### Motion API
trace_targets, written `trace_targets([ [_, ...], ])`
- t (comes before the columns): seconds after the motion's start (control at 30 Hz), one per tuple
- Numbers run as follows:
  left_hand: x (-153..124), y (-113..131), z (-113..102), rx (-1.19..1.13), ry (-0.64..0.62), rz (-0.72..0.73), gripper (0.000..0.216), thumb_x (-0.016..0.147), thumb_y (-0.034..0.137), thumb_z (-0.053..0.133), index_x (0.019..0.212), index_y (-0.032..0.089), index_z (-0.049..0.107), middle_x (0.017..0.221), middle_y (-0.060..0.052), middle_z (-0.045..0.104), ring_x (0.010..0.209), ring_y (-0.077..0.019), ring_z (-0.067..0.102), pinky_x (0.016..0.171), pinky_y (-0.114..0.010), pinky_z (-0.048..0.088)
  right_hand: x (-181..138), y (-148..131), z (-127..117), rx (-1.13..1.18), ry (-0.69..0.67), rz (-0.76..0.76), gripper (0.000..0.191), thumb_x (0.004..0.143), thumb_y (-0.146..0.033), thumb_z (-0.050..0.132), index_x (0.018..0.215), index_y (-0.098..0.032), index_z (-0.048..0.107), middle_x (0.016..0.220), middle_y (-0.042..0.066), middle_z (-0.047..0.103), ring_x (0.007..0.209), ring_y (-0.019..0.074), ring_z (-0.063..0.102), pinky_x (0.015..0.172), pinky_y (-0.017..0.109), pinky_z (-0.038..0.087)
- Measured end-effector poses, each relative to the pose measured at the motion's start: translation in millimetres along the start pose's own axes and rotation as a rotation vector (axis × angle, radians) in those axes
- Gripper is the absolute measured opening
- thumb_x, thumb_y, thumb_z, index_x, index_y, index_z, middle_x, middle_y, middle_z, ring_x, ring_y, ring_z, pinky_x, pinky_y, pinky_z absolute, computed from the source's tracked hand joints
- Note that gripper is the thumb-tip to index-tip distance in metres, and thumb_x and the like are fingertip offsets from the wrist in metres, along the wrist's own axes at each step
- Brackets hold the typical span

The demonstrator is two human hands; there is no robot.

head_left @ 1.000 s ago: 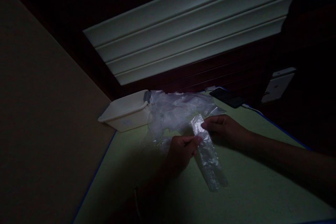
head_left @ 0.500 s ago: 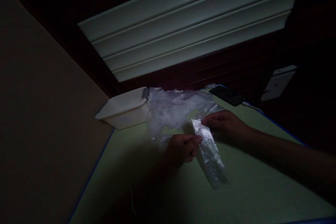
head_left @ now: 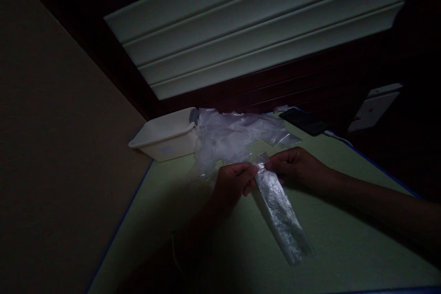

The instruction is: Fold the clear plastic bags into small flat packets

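A long, narrow clear plastic bag (head_left: 280, 211) hangs slanting down to the right over the table, shiny and creased. Near its upper end, my left hand (head_left: 234, 178) pinches the left edge between thumb and fingers. My right hand (head_left: 292, 164) grips the opposite edge at about the same height, its fingertips close to those of my left. A short flap of the bag sticks up above both hands. Just behind them lies a heap of clear plastic bags (head_left: 230, 133), spread loosely on the table.
A white plastic bin (head_left: 172, 148) with a grey clip stands at the back left against the wall. To the back right lies a black phone (head_left: 303, 121) with a white cable. The pale green table (head_left: 344, 239) has blue edging. Louvred slats (head_left: 255, 23) rise behind it.
My left hand has shifted up along the bag, closer to my right fingertips. The bag now stretches out straighter and longer below the hands. The camera view has moved slightly.
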State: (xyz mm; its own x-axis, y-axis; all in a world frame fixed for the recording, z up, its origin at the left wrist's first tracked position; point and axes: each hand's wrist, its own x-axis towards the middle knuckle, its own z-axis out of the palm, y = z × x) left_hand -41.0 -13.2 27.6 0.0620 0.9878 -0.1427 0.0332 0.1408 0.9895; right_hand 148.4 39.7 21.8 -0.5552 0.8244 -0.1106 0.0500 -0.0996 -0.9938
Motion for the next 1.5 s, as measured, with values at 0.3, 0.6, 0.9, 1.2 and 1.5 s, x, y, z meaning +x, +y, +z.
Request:
trace_targets([
  [0.3,0,4,0,0.026,0.007,-0.003,0.033,0.075,0.044,0.070,0.071,0.011,0.067,0.052,0.003,0.050,0.039,-0.0037,0.037,0.039,-0.019,0.024,-2,-5,1,-0.006,-0.023,-0.015,0.029,0.076,-0.043,0.071,0.076,-0.014,0.073,0.060,0.001,0.060,0.051,0.0096,0.046,0.049,0.024,0.034],
  [0.6,-1,6,0,0.029,0.050,0.023,0.035,0.073,0.046,0.071,0.072,0.011,0.068,0.049,0.004,0.048,0.039,-0.0036,0.035,0.039,-0.019,0.023,-4,-5,2,0.007,-0.104,0.004,0.030,0.076,-0.044,0.070,0.071,-0.015,0.071,0.057,0.000,0.057,0.050,0.0088,0.044,0.050,0.024,0.031],
  [0.9,5,4,-7,0.041,0.110,0.061,0.036,0.072,0.047,0.072,0.075,0.011,0.068,0.050,0.004,0.048,0.039,-0.0037,0.036,0.037,-0.019,0.023,-6,-7,3,-0.023,-0.239,0.032,0.030,0.077,-0.042,0.070,0.066,-0.014,0.068,0.058,0.000,0.061,0.052,0.0093,0.050,0.055,0.024,0.037],
  [1.2,9,5,-10,-0.003,0.041,0.043,0.038,0.074,0.049,0.070,0.078,0.011,0.067,0.055,0.004,0.051,0.040,-0.0035,0.038,0.039,-0.018,0.026,-3,-4,1,-0.025,-0.195,0.041,0.031,0.077,-0.041,0.070,0.062,-0.014,0.066,0.054,0.000,0.059,0.048,0.0076,0.046,0.050,0.023,0.034],
  [1.5,3,4,-8,0.131,-0.147,-0.046,0.033,0.074,0.044,0.071,0.080,0.012,0.071,0.058,0.001,0.059,0.039,-0.0035,0.040,0.040,-0.018,0.028,0,-4,-6,0.052,-0.094,0.014,0.027,0.073,-0.038,0.074,0.065,-0.013,0.066,0.058,0.001,0.061,0.052,0.0082,0.050,0.053,0.023,0.039],
])
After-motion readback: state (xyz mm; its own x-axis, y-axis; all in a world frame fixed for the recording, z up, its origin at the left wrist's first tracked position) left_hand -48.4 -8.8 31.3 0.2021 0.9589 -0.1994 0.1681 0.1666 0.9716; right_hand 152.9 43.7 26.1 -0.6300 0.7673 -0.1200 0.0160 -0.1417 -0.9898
